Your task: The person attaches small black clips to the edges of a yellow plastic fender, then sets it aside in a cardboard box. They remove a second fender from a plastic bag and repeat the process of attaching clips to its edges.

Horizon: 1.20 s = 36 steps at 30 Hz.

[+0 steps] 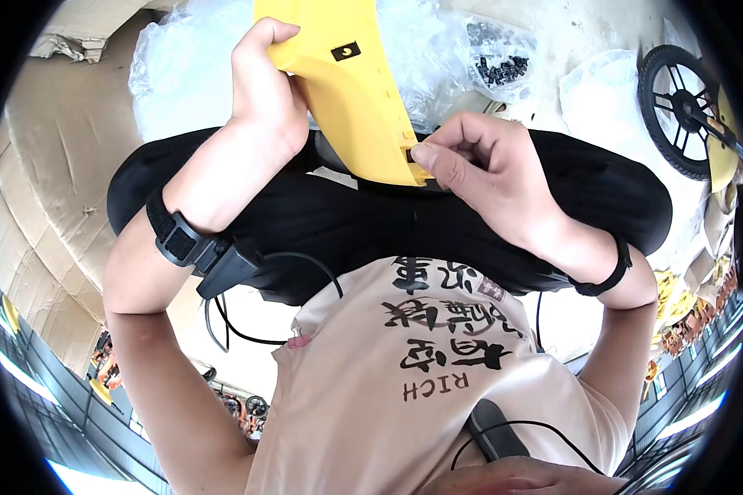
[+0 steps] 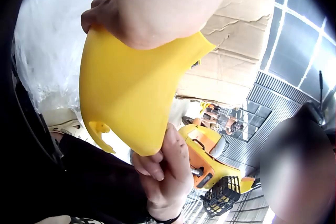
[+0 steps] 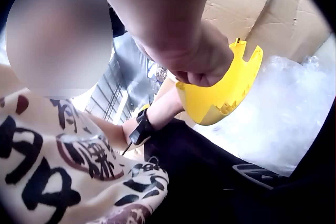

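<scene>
A curved yellow plastic panel (image 1: 347, 91) is held over the person's lap, with a small black rectangular inset (image 1: 346, 51) on its face. My left hand (image 1: 268, 91) grips the panel's left edge, thumb on the outer face. At the lower right edge, my right hand (image 1: 491, 169) pinches a small black clip (image 1: 409, 154) between thumb and curled forefinger, right against the panel. In the left wrist view the panel's smooth outer side (image 2: 131, 92) shows, with a notch near one corner. The right wrist view shows its hollow inner side (image 3: 210, 100) with tabs along the rim.
Beyond the lap lies clear plastic wrapping (image 1: 182, 66). A bag of small black parts (image 1: 504, 70) is at the back, and a black spoked wheel (image 1: 681, 111) at the right. Flattened cardboard (image 1: 49, 190) covers the left floor. A cable (image 1: 305, 257) runs from the left wrist.
</scene>
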### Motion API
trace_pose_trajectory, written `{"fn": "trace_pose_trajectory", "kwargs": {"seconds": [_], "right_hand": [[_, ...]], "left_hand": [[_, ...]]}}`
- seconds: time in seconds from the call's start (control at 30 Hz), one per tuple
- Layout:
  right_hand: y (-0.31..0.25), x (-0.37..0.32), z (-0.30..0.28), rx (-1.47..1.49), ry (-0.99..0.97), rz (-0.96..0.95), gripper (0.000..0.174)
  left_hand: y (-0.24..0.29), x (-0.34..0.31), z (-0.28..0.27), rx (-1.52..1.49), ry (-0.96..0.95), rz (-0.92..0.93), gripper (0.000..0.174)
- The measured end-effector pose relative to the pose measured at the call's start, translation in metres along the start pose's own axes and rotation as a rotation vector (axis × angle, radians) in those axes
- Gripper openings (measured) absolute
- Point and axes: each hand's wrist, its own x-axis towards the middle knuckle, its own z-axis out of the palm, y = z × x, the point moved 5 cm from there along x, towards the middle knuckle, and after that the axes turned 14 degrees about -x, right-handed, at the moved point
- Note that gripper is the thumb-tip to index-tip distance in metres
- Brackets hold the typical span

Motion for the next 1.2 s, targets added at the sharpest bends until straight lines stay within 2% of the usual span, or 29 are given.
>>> {"fn": "trace_pose_trajectory", "kwargs": {"seconds": [0.03,0.1,0.17,0.3,0.4,0.5,0.6,0.63,0.7,0.8,0.83,0.87,0.9,0.97,1.0,1.03,1.07,1.13,1.17,1.2], "right_hand": [[-0.001,0.003,-0.007,0.0,-0.001,-0.001,0.018],[0.001,0.008,-0.009,0.387,-0.282,0.166,0.021],[-0.001,0.009,-0.01,0.364,-0.298,0.135,0.024],[-0.003,0.011,-0.005,0.327,-0.311,-0.005,0.036],[-0.004,0.01,-0.004,0.337,-0.268,0.018,0.035],[-0.014,0.006,-0.003,0.328,-0.29,0.04,0.05],[-0.015,0.002,0.001,0.305,-0.392,0.148,0.055],[-0.015,0.004,-0.002,0.248,-0.436,0.118,0.058],[-0.028,0.006,-0.014,0.277,-0.417,0.024,0.063],[-0.032,0.016,-0.049,0.388,-0.152,-0.01,0.04],[-0.031,0.02,-0.059,0.46,-0.114,-0.019,0.035],[-0.03,0.024,-0.065,0.531,0.01,-0.011,0.035],[-0.029,0.03,-0.072,0.606,-0.114,-0.058,0.042],[-0.02,0.035,-0.078,0.636,-0.05,-0.004,0.05],[-0.012,0.042,-0.082,0.679,-0.112,-0.016,0.052],[-0.018,0.042,-0.075,0.69,-0.094,-0.001,0.048],[-0.021,0.042,-0.071,0.676,-0.087,0.005,0.049],[-0.016,0.046,-0.069,0.639,-0.101,-0.015,0.048],[-0.013,0.047,-0.07,0.639,-0.093,-0.02,0.048],[-0.009,0.047,-0.071,0.645,-0.079,-0.008,0.046]], "left_hand": [[-0.001,0.005,-0.005,0.009,-0.009,-0.018,0.043],[-0.003,0.008,-0.009,0.019,-0.021,-0.032,0.043],[-0.007,0.007,-0.008,-0.018,-0.073,-0.108,0.043],[-0.012,0.007,-0.013,-0.035,-0.027,-0.141,0.046],[-0.008,0.0,-0.01,-0.045,-0.026,-0.162,0.05],[-0.009,-0.005,-0.01,-0.107,-0.102,-0.166,0.051],[-0.002,-0.02,-0.011,-0.099,-0.137,-0.108,0.053],[0.004,-0.029,-0.012,-0.102,-0.126,-0.1,0.054],[0.019,-0.056,-0.016,-0.174,-0.107,-0.151,0.055],[0.048,-0.094,-0.032,-0.277,-0.222,-0.201,0.056],[0.066,-0.109,-0.04,-0.292,-0.207,-0.157,0.056],[0.083,-0.126,-0.044,-0.346,-0.29,-0.127,0.053],[0.095,-0.139,-0.048,-0.395,-0.379,-0.1,0.051],[0.124,-0.15,-0.07,-0.581,-0.461,0.077,0.041],[0.142,-0.156,-0.082,-0.609,-0.469,0.189,0.046],[0.161,-0.164,-0.097,-0.638,-0.481,0.296,0.05],[0.181,-0.168,-0.115,-0.708,-0.431,0.46,0.052],[0.233,-0.186,-0.136,-0.562,-0.329,0.962,0.057],[0.256,-0.184,-0.16,-0.474,-0.253,1.048,0.055],[0.274,-0.178,-0.187,-0.512,-0.161,1.097,0.052]]}}
